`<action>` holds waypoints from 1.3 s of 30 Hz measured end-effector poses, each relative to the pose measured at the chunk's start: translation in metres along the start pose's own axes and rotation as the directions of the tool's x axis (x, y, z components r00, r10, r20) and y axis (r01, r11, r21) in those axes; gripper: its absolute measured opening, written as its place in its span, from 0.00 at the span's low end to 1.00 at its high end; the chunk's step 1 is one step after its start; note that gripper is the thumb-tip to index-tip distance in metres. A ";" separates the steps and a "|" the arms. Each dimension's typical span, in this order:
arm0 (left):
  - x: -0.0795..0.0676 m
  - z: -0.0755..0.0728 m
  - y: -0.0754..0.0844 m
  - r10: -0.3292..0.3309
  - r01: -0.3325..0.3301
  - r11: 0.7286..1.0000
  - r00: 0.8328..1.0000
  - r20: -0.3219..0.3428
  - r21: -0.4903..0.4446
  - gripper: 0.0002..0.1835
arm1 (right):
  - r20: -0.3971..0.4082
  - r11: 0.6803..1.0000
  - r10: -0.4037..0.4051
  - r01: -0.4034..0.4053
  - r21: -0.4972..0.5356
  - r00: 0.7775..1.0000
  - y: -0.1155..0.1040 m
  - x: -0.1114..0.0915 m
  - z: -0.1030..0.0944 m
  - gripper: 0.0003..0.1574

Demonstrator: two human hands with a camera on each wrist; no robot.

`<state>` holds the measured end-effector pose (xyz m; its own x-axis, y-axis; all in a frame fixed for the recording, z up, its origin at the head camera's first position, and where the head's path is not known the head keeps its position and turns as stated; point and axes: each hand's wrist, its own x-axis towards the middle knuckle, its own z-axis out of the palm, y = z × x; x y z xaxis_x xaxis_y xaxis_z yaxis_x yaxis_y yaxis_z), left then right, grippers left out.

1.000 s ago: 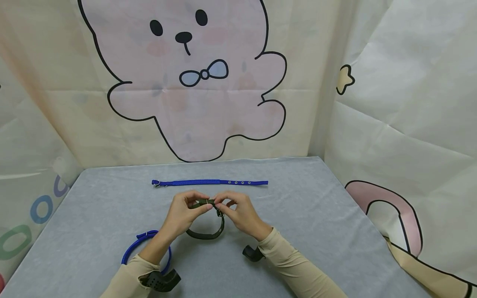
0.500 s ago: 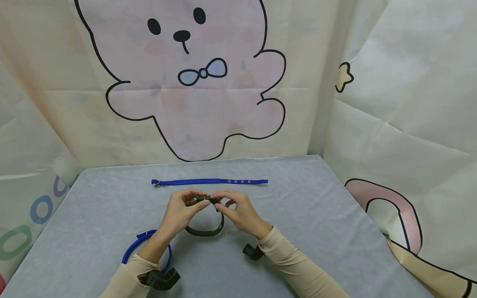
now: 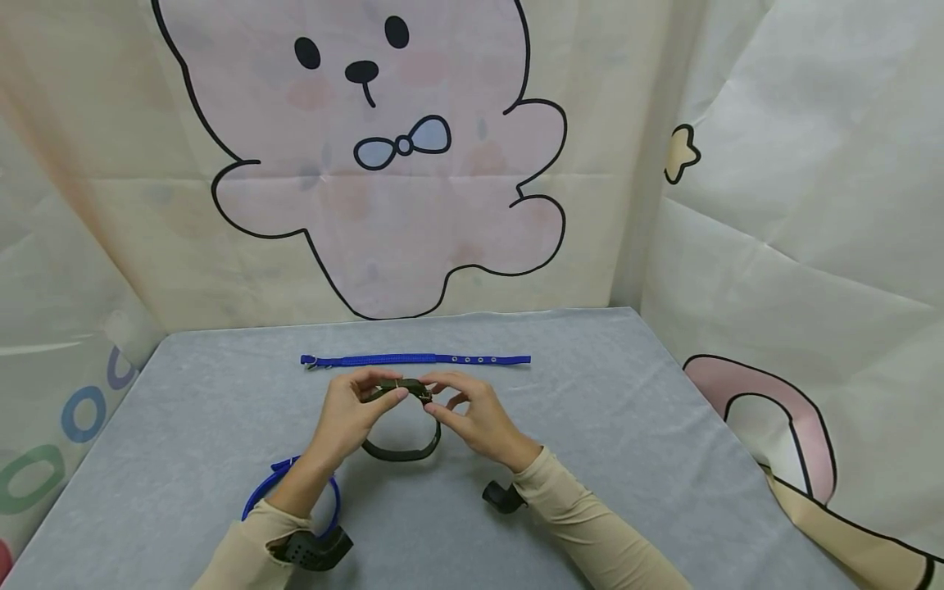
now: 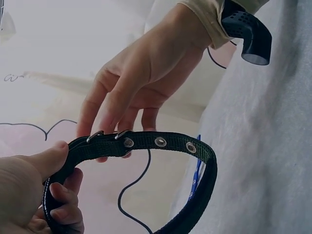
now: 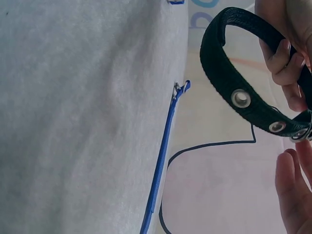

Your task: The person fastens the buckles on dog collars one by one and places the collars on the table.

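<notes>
A dark green buckled collar point(image 3: 401, 456), bent into a loop, hangs from both hands above the table. Metal-ringed eyelets point(image 4: 160, 142) run along its strap. My left hand point(image 3: 345, 416) pinches the upper strap between thumb and fingers. Opposite it, my right hand point(image 3: 478, 416) has thumb and fingertips on the strap by the metal buckle point(image 4: 95, 137); in the left wrist view some of these fingertips are behind the strap. The right wrist view shows the buckle only partly, at the frame's edge.
Flat at the back of the grey cloth-covered table point(image 3: 590, 426) lies a blue collar point(image 3: 398, 360), buckle to the left. A second blue collar point(image 3: 257, 495), looped, sits under my left forearm. Dark wrist cameras point(image 3: 315, 551) project below both sleeves. Printed curtains point(image 3: 575, 49) stand behind.
The green collar has risen slightly, and its upper strap now shows more between the hands. My left hand has shifted a little up and left. The right hand has barely moved.
</notes>
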<state>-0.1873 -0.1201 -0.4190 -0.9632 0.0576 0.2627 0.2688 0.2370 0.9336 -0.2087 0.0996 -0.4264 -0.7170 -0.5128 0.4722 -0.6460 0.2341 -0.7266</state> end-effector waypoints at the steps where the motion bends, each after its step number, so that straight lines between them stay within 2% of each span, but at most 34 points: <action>1: 0.000 -0.001 0.001 0.002 -0.002 1.000 1.000 -0.004 -0.005 0.12 | 0.004 1.000 0.003 -0.003 -0.001 1.000 0.000 0.000 0.000 0.24; 7: 0.002 -0.004 0.002 0.002 -0.003 0.999 1.000 -0.022 -0.033 0.13 | 0.052 0.999 0.030 -0.029 -0.018 0.998 0.001 0.000 -0.003 0.28; 13: 0.003 -0.007 0.002 -0.005 0.004 1.000 0.999 -0.050 -0.023 0.13 | 0.103 0.997 0.056 -0.049 -0.067 0.993 0.003 0.001 -0.008 0.34; 18: 0.005 -0.011 0.003 -0.002 -0.004 0.997 0.997 -0.071 -0.082 0.13 | 0.150 0.995 0.068 -0.057 -0.077 0.986 0.004 0.002 -0.012 0.35; 23: 0.006 -0.012 0.004 -0.060 0.047 0.990 0.994 -0.094 -0.132 0.15 | 0.171 0.997 0.041 -0.028 -0.076 0.984 0.004 0.003 -0.013 0.34; 27: 0.007 -0.013 0.005 -0.105 0.085 0.981 0.989 -0.105 -0.176 0.15 | 0.151 0.999 0.010 -0.002 -0.052 0.988 0.005 0.003 -0.012 0.31; 33: 0.007 -0.014 0.004 -0.106 0.095 0.978 0.993 -0.055 -0.187 0.17 | 0.129 0.995 0.036 -0.048 0.090 0.991 0.007 0.002 -0.010 0.29; 39: 0.007 -0.017 0.004 -0.039 0.046 0.989 0.998 0.048 -0.144 0.20 | 0.125 0.979 0.097 -0.117 0.165 0.987 0.009 0.003 -0.011 0.27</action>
<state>-0.1932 -0.1351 -0.4094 -0.9723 0.0952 0.2137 0.2227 0.0973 0.9700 -0.2192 0.1093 -0.4258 -0.7382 -0.5864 0.3333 -0.5052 0.1532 -0.8493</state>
